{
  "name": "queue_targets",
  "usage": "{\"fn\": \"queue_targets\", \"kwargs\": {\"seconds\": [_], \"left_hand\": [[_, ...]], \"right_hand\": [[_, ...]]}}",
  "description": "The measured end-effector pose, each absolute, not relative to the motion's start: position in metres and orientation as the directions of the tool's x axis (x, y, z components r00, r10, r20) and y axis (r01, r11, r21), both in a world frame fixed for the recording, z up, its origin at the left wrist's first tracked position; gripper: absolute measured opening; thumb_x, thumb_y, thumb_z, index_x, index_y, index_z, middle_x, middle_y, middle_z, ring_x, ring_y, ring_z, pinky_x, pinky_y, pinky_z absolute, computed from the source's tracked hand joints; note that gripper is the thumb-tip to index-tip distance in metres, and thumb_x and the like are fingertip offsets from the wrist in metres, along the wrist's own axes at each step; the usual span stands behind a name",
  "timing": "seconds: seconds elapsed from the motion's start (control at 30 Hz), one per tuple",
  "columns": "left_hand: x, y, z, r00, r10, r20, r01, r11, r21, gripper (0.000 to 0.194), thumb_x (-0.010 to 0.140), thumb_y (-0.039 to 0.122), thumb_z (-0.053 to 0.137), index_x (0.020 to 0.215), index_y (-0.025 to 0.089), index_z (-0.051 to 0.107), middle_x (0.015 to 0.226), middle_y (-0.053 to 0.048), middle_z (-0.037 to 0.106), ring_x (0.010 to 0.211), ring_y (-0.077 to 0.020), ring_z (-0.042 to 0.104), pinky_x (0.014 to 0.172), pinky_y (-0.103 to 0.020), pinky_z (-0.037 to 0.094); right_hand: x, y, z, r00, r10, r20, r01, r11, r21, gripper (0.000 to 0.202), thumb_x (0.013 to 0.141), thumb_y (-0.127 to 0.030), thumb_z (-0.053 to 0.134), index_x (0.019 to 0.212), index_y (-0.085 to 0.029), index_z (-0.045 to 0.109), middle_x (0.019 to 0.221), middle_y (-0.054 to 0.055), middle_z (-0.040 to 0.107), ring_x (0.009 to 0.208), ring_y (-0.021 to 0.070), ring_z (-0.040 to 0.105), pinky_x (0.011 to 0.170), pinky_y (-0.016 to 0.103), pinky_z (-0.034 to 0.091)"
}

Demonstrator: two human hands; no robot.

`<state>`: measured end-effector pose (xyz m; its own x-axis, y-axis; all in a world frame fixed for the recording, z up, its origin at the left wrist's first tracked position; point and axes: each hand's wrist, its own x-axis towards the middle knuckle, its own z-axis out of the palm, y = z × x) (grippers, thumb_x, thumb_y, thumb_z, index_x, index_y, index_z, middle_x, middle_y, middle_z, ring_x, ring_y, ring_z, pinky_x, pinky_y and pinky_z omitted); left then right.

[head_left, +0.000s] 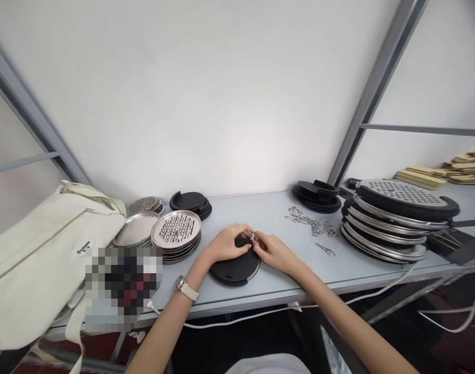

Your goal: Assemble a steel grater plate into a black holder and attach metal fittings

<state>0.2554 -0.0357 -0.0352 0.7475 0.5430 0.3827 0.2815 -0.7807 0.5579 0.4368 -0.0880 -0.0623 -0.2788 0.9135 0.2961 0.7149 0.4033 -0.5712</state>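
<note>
A black round grater holder (229, 267) lies flat near the table's front edge, with a thin silvery rim showing at its right. My left hand (230, 244) curves over its far side, thumb on the black surface and fingers at the far edge, gripping it. From the right, my right hand (274, 252) pinches a small metal clip (253, 237) at the holder's upper right edge. The fingertips of both hands meet there and partly hide the clip. Loose metal clips (317, 226) are scattered right of my hands, with a single clip (325, 249) apart from them.
Left of my hands stands a stack of round metal grater plates (178, 228). Black holders are piled at the back left (189, 202) and back right (317, 196). A tall stack of assembled graters (396, 223) stands right. A cream bag (66, 234) lies left; a white cable (237, 323) hangs in front.
</note>
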Motion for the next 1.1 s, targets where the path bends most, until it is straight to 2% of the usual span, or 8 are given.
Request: {"fn": "queue_targets", "kwargs": {"seconds": [0.5, 0.8, 0.97, 1.1], "left_hand": [[0.2555, -0.0356, -0.0348, 0.757, 0.515, 0.402, 0.255, -0.799, 0.545, 0.027, 0.075, 0.015, 0.056, 0.101, 0.021, 0.055, 0.093, -0.001, 0.061, 0.089, -0.0164, 0.055, 0.082, -0.030, 0.044], [0.2549, -0.0359, -0.0339, 0.763, 0.523, 0.379, 0.293, -0.803, 0.519, 0.025, 0.078, 0.013, 0.051, 0.101, 0.022, 0.055, 0.091, -0.001, 0.061, 0.088, -0.0162, 0.055, 0.082, -0.029, 0.044], [0.2546, -0.0335, -0.0387, 0.737, 0.541, 0.405, 0.304, -0.800, 0.517, 0.031, 0.077, 0.014, 0.052, 0.107, 0.021, 0.052, 0.096, -0.002, 0.058, 0.087, -0.0159, 0.054, 0.081, -0.030, 0.044], [0.2545, -0.0319, -0.0420, 0.716, 0.569, 0.404, 0.321, -0.783, 0.533, 0.032, 0.075, 0.016, 0.054, 0.107, 0.021, 0.050, 0.091, -0.002, 0.056, 0.083, -0.0158, 0.054, 0.078, -0.030, 0.045]], "right_hand": [[0.4365, -0.0896, -0.0610, -0.293, 0.898, 0.329, 0.791, 0.421, -0.445, 0.012, 0.085, -0.027, 0.040, 0.079, -0.020, 0.049, 0.064, -0.001, 0.056, 0.054, 0.0118, 0.051, 0.054, 0.021, 0.030], [0.4330, -0.0941, -0.0589, -0.308, 0.884, 0.352, 0.769, 0.449, -0.456, 0.014, 0.086, -0.025, 0.038, 0.086, -0.020, 0.051, 0.061, -0.002, 0.055, 0.053, 0.0113, 0.050, 0.053, 0.021, 0.029], [0.4345, -0.0915, -0.0619, -0.226, 0.908, 0.352, 0.813, 0.375, -0.445, 0.018, 0.089, -0.027, 0.033, 0.080, -0.020, 0.047, 0.055, -0.003, 0.050, 0.048, 0.0117, 0.046, 0.051, 0.021, 0.027], [0.4355, -0.0893, -0.0622, -0.168, 0.912, 0.375, 0.825, 0.338, -0.453, 0.019, 0.091, -0.029, 0.031, 0.079, -0.021, 0.043, 0.056, -0.003, 0.049, 0.048, 0.0121, 0.046, 0.051, 0.021, 0.026]]}}
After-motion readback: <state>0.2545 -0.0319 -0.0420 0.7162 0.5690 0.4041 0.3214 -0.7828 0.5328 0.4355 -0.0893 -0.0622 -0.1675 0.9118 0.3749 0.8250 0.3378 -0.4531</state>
